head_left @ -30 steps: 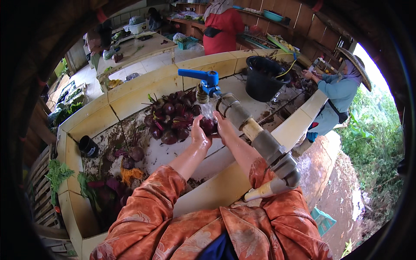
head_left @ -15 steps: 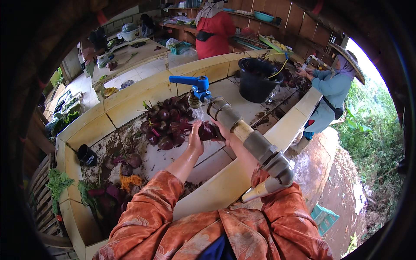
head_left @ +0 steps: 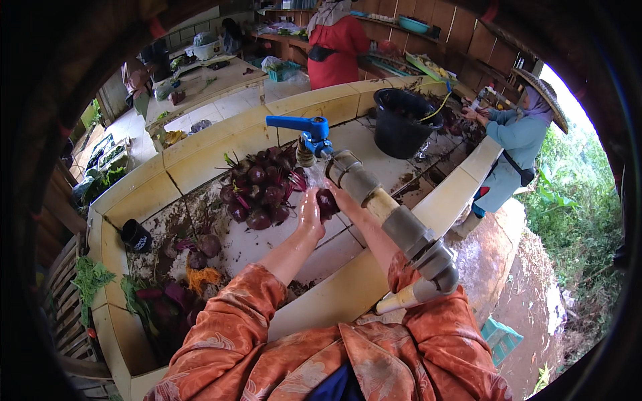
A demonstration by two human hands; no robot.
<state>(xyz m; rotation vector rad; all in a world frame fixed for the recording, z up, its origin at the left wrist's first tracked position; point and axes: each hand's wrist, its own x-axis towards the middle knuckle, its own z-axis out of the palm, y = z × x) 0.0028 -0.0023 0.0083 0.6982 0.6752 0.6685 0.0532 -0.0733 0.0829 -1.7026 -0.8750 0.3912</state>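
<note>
A dark red beetroot [head_left: 327, 204] is held between my two wet hands, under the running water [head_left: 314, 176] of a tap with a blue lever [head_left: 297, 124]. My left hand [head_left: 310, 215] closes on its left side. On its other side is my right hand [head_left: 338, 198], with its fingers partly hidden behind the beetroot and the grey pipe [head_left: 391, 217]. Just beyond my left hand lies a heap of beetroots [head_left: 257, 187] with cut red stalks, on the white tiles of a yellow-edged basin [head_left: 207, 155].
Dirt, loose beetroots [head_left: 208, 246] and an orange scrubbing net [head_left: 202, 279] lie at the left, near a small black cup [head_left: 136, 236]. A black bucket [head_left: 404, 130] stands in the far basin. Beyond it a person in a straw hat [head_left: 518, 134] works; another in red [head_left: 332, 57] stands behind.
My hands have come closer together and turned the beetroot, so less of it shows between them. The water keeps running, and the view has shifted slightly.
</note>
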